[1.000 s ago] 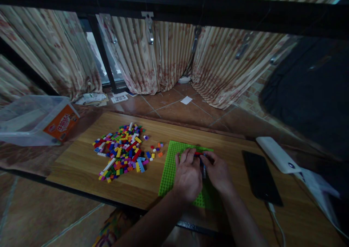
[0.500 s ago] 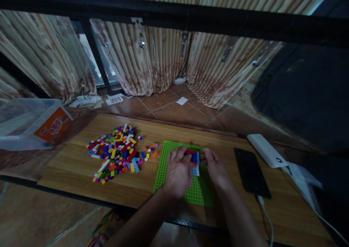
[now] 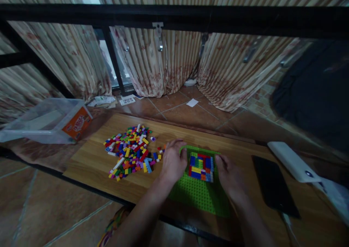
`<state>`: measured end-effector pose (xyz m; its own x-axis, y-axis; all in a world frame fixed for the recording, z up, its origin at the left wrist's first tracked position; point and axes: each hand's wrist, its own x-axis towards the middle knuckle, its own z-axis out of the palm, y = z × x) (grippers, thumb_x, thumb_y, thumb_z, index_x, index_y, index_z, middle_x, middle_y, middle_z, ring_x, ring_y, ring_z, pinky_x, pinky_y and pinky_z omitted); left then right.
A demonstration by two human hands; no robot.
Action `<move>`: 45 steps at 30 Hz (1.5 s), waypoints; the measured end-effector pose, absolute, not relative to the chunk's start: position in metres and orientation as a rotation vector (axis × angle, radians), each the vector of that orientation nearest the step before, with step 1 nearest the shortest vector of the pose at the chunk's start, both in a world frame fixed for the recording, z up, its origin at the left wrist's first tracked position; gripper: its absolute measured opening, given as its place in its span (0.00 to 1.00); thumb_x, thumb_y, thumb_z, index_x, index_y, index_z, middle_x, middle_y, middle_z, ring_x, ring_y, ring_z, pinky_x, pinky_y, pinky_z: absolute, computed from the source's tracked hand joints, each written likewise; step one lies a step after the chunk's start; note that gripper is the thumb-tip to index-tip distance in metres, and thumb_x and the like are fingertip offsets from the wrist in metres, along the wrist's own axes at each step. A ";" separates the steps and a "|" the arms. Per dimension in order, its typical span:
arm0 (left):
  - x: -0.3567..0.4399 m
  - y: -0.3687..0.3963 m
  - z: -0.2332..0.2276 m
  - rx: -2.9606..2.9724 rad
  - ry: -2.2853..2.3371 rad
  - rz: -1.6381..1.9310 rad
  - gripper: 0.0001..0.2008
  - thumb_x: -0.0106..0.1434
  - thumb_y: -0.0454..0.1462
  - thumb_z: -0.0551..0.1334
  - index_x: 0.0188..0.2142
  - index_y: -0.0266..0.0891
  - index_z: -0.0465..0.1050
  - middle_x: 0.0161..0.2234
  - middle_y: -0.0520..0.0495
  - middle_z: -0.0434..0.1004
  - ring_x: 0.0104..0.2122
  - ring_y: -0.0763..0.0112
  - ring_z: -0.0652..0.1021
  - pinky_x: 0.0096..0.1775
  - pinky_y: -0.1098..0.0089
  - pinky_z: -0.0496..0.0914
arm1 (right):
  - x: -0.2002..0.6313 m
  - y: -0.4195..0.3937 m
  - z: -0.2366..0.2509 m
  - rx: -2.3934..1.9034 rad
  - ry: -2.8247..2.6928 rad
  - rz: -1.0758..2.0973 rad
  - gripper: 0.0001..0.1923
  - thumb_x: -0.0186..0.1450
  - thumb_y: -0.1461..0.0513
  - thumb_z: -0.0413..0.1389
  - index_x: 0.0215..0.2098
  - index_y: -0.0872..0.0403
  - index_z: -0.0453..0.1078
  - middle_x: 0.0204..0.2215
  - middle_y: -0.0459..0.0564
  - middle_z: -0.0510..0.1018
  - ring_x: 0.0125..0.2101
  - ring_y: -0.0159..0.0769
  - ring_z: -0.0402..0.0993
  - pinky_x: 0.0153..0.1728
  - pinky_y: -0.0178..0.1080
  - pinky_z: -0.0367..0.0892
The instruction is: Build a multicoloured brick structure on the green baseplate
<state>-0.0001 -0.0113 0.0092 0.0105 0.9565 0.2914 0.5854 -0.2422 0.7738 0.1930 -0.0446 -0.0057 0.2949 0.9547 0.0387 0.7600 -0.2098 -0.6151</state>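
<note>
From here I see a brick patch [image 3: 201, 167] assembled right of centre on the green baseplate [image 3: 200, 198], its lower part bare; loose bricks [image 3: 133, 153] lie centre-left. The left hand [image 3: 173, 160] is loosely open, seemingly empty; whether the right hand [image 3: 231, 175] grips anything, I cannot tell.

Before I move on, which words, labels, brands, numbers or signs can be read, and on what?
None can be read.
Orange label on the box: pale lettering, too blurred.
Patterned card: dark print, too small.
Papers: any print too small.
</note>
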 end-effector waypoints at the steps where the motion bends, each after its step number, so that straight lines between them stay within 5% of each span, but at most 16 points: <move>1: -0.004 -0.010 0.009 1.870 1.591 1.124 0.12 0.62 0.28 0.58 0.43 0.37 0.77 0.47 0.42 0.78 0.49 0.62 0.75 0.55 0.59 0.68 | 0.193 -0.045 -0.006 -2.052 -1.528 0.465 0.25 0.67 0.48 0.41 0.42 0.53 0.74 0.40 0.58 0.81 0.40 0.46 0.78 0.41 0.44 0.67; 13: -0.070 0.021 0.015 2.057 2.092 0.825 0.15 0.62 0.29 0.56 0.44 0.33 0.77 0.45 0.40 0.79 0.48 0.61 0.75 0.55 0.61 0.65 | 0.187 -0.046 -0.001 -2.121 -1.536 0.507 0.27 0.63 0.44 0.46 0.47 0.53 0.74 0.36 0.55 0.82 0.34 0.46 0.79 0.36 0.44 0.69; 24: -0.092 0.029 0.005 2.038 2.206 0.470 0.17 0.58 0.29 0.56 0.43 0.38 0.79 0.41 0.38 0.81 0.50 0.49 0.74 0.52 0.53 0.66 | 0.188 -0.046 -0.004 -2.061 -1.605 0.459 0.26 0.63 0.45 0.47 0.44 0.53 0.75 0.35 0.55 0.81 0.33 0.45 0.77 0.36 0.45 0.68; 33: -0.069 0.022 0.011 1.396 1.193 1.112 0.12 0.58 0.34 0.65 0.42 0.35 0.76 0.38 0.43 0.81 0.38 0.66 0.79 0.44 0.66 0.72 | 0.177 -0.050 0.005 -1.786 -1.432 0.371 0.20 0.64 0.48 0.52 0.42 0.53 0.75 0.38 0.55 0.80 0.33 0.41 0.76 0.37 0.43 0.69; 45: -0.012 -0.007 0.021 1.067 0.683 0.951 0.18 0.51 0.35 0.72 0.43 0.37 0.78 0.36 0.48 0.80 0.34 0.73 0.77 0.43 0.69 0.70 | 0.151 -0.057 0.016 -1.224 -1.625 0.655 0.13 0.66 0.59 0.57 0.49 0.45 0.73 0.41 0.46 0.77 0.40 0.33 0.74 0.43 0.37 0.69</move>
<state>-0.0121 -0.0071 0.0213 0.4463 0.8946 -0.0210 -0.3064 0.1748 0.9357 0.1511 -0.0573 0.0156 -0.0330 0.9277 0.3719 0.4105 0.3519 -0.8412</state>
